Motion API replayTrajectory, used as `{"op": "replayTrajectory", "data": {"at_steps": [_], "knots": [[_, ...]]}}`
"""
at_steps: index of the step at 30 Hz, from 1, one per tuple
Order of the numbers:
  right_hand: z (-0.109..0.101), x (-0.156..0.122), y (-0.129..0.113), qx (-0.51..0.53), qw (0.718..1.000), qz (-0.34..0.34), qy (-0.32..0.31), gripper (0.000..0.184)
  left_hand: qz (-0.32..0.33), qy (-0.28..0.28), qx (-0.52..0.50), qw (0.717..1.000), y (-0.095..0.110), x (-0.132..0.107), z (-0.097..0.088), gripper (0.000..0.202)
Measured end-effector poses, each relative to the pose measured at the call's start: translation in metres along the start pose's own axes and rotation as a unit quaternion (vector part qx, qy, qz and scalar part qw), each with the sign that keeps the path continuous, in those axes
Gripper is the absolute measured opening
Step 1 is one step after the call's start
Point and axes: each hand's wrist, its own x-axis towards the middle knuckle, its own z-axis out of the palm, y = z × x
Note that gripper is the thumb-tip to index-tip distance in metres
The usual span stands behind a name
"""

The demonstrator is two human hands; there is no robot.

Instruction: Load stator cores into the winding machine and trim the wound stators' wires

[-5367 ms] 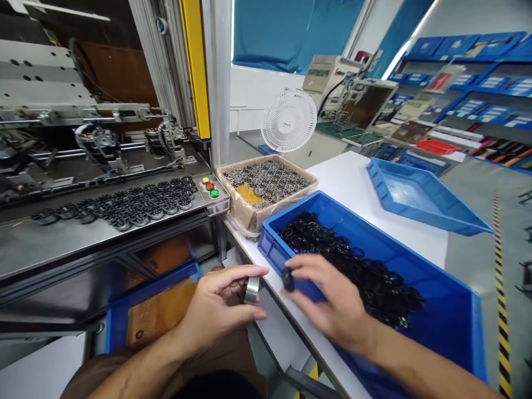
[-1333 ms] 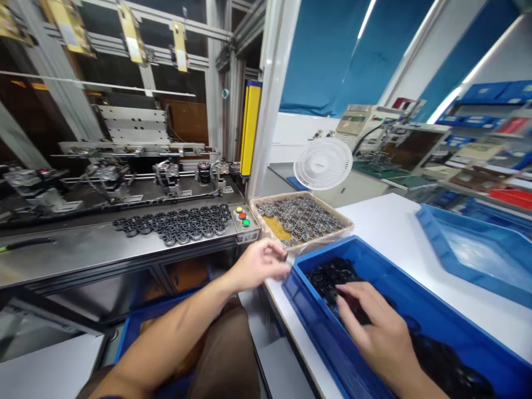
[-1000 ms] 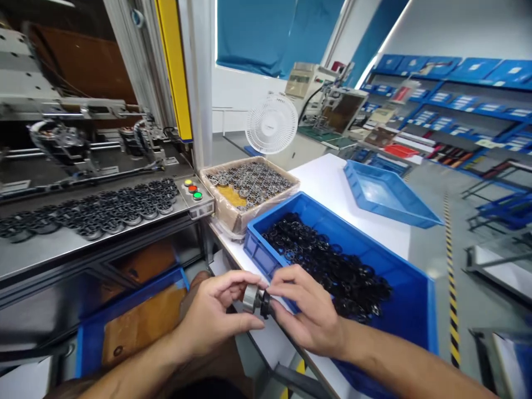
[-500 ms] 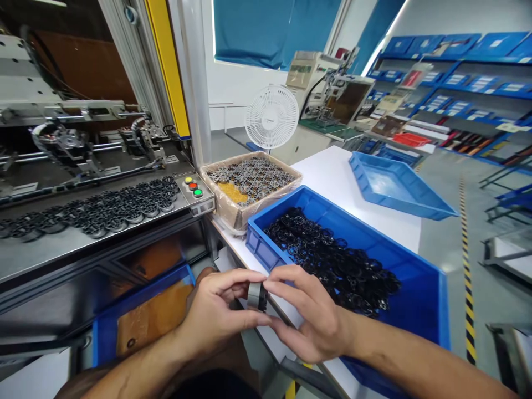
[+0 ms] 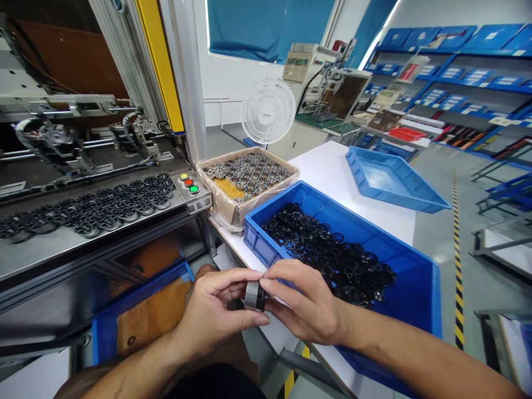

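Note:
My left hand [image 5: 216, 313] and my right hand [image 5: 305, 307] meet in front of me, both closed on a small metal ring with a black part pressed against it [image 5: 254, 295]. The left fingers pinch the silver side and the right fingers hold the black side. Just beyond my right hand stands a blue bin [image 5: 415, 277] holding several black rings [image 5: 328, 252]. Behind it sits a cardboard box [image 5: 226, 208] filled with several metal rings [image 5: 245, 173].
To the left, a machine's steel shelf [image 5: 50, 249] carries several assembled dark parts [image 5: 95, 205] beside coloured buttons [image 5: 189, 183]. An empty blue tray [image 5: 390, 180] lies on the white table. A white fan [image 5: 268, 111] stands behind. A lower blue bin [image 5: 145, 307] sits by my knees.
My right hand left the blue bin with a black ring and brought it to the metal ring in my left hand. The two parts have gone from slightly apart to pressed together.

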Motion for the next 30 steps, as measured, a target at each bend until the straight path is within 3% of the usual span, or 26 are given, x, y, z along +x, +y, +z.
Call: {"op": "replayTrajectory", "data": {"at_steps": [10,21,30], "knots": [[-0.0033,0.0008,0.0003,-0.028,1.0,-0.011,-0.004,0.03,-0.035,-0.003,-0.021,0.999,0.0028,-0.0014,0.001,0.052],[-0.003,-0.0033,0.0011,-0.024,1.0,-0.013,-0.009,0.033,-0.034,-0.023,-0.032,0.999,0.0009,0.0001,0.0014,0.055],[-0.0088,0.0024,0.0006,-0.077,0.995,-0.056,-0.005,0.029,-0.046,-0.01,-0.024,0.999,0.0008,-0.0027,0.001,0.055]]}}
